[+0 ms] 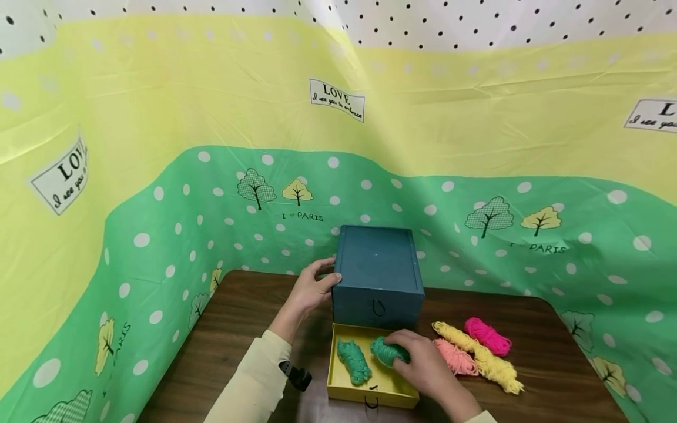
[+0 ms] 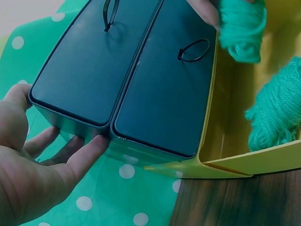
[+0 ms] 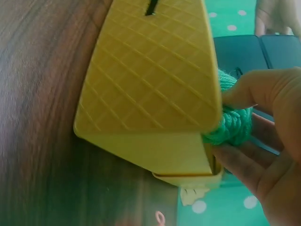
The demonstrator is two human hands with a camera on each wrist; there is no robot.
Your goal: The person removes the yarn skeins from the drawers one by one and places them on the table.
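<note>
My left hand rests against the left side of a blue drawer box, thumb near its top edge. Its fingers lie spread along the box's side in the left wrist view. At the front, the yellow bottom drawer is pulled out. My right hand reaches into it and holds a green yarn skein between thumb and fingers; the hand hides part of that skein. Beside it on the drawer floor lies a second green yarn skein.
Right of the drawer, a yellow skein, a salmon skein and a magenta skein lie on the dark wood table. Black loop pulls stick out from the drawer fronts. A patterned curtain stands behind and around.
</note>
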